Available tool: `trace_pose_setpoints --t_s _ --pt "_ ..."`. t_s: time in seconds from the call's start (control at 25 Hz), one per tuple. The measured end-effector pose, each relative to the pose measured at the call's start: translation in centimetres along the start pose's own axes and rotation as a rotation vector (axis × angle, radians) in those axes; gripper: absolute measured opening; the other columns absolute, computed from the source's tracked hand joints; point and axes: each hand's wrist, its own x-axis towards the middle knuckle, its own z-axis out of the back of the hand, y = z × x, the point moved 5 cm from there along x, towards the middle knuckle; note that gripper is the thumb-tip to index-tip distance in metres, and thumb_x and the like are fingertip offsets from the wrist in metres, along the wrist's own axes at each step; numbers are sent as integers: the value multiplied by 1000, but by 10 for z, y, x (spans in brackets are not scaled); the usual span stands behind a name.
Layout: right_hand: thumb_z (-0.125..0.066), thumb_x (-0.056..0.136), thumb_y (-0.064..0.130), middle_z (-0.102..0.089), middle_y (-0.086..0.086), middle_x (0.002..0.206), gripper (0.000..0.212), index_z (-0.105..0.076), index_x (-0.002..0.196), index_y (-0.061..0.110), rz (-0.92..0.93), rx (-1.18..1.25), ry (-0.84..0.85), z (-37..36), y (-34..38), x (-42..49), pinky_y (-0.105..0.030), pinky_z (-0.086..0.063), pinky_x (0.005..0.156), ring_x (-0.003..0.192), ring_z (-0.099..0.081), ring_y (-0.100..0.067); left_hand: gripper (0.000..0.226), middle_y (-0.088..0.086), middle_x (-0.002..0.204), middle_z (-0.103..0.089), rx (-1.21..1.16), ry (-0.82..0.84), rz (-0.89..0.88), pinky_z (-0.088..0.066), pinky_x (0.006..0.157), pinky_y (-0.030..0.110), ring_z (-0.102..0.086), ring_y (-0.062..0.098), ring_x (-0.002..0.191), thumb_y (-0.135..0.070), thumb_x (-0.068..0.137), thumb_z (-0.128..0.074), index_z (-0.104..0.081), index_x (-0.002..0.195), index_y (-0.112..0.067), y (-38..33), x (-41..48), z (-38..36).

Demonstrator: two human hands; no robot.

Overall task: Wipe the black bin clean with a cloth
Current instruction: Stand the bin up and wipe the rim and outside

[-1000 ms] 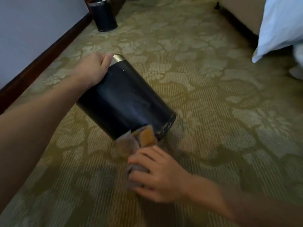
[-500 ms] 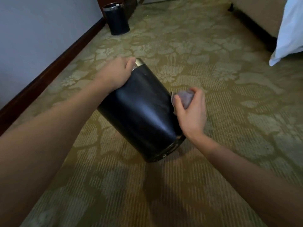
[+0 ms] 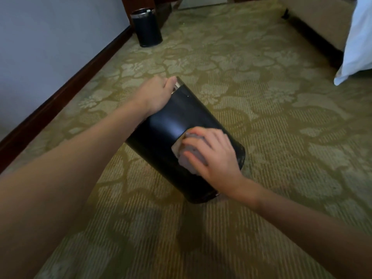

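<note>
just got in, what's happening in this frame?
A person is wiping a black bin by hand. The left hand grips the bin's upper, metal-trimmed end and holds it tilted over the patterned carpet. The right hand holds a bunched cloth pressed against the bin's side, towards its lower end. A second bin stands upright by the wall, untouched.

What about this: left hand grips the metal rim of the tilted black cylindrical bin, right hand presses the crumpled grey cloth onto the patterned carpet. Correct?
One error: the head view shows the right hand pressing the crumpled grey cloth against the side wall of the tilted black cylindrical bin. The left hand does grip the metal rim.
</note>
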Motion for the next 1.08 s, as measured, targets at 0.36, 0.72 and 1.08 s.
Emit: trace_pose_setpoints --t_s 0.36,0.72,1.08 --pt "-58 96 34 -72 -9 105 24 -70 105 16 -1102 339 -46 0 -104 40 -44 -50 94 105 -66 -29 48 10 144 -49 -489 241 233 -29 110 30 -43 28 135 -38 104 -33 -50 136 -7 2 -33 -6" --pt "-58 91 52 -62 8 104 27 -62 104 28 -539 313 -242 19 3 86 -27 -45 82 98 -59 -11 45 0 85 -61 -565 219 318 -39 62 16 -54 3 74 -32 106 -29 -65 95 -7 -26 -45 -19" --pt "-58 94 38 -68 -6 109 25 -64 108 18 -1280 232 -192 24 -97 1 -39 -49 93 106 -63 -29 61 7 159 -28 -621 309 363 -21 111 31 -26 23 145 -48 102 -34 -27 151 -12 -37 -45 -28"
